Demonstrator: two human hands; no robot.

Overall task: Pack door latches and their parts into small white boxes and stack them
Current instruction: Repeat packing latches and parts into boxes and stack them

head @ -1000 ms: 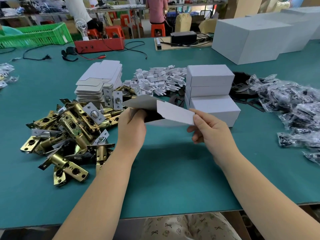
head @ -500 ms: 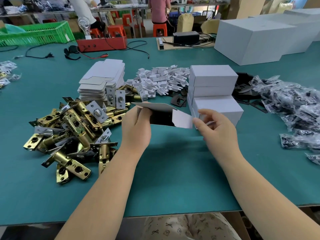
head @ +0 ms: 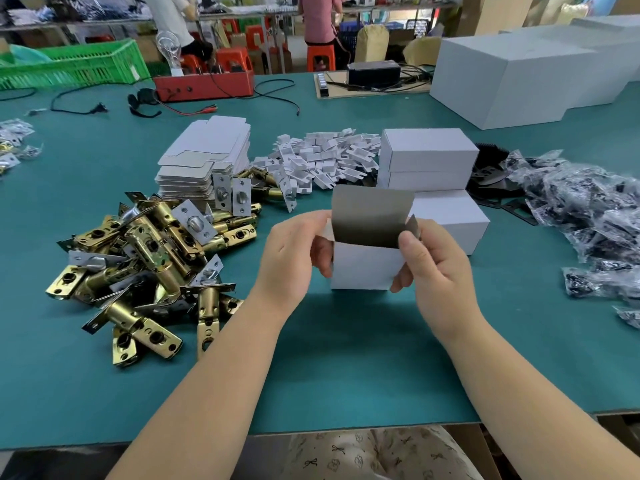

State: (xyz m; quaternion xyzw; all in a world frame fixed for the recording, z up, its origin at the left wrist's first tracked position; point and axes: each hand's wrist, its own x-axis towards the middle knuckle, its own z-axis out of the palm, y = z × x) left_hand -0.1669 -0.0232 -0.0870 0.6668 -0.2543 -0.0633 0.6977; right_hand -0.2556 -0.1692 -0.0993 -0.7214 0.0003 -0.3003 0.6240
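Head view: small white box (head: 366, 265) at frame centre, raised above green table (head: 346, 368), gripped from both sides. Left hand (head: 294, 258) curled round left edge of box, thumb on near face, fingers behind. Right hand (head: 433, 268) curled round right edge, thumb pressed on near right corner, side flap (head: 412, 227) poking up just above thumb. Grey-lined lid flap (head: 372, 211) standing upright, box mouth open toward top of frame. Directly behind, stack of closed white boxes (head: 429, 168), two high at rear, one more (head: 450, 216) lower and nearer, partly hidden by held box. Left of centre, heap of brass door latches (head: 149, 258) with silver faceplates, sprawled in lower-left half of frame. Above heap, pile of flat unfolded box blanks (head: 204, 157). Between blanks and closed boxes, mound of small white plastic parts (head: 322, 157). Right edge of frame, clear bags of dark hardware (head: 588, 216); black flat plates (head: 491, 174) just left of bags, touching rear of box stack. Upper right, large white cartons (head: 519, 74). Upper left, green crate (head: 76, 64); red tray (head: 204, 85) with cables beside. Far top, standing person (head: 320, 15) by orange stools.
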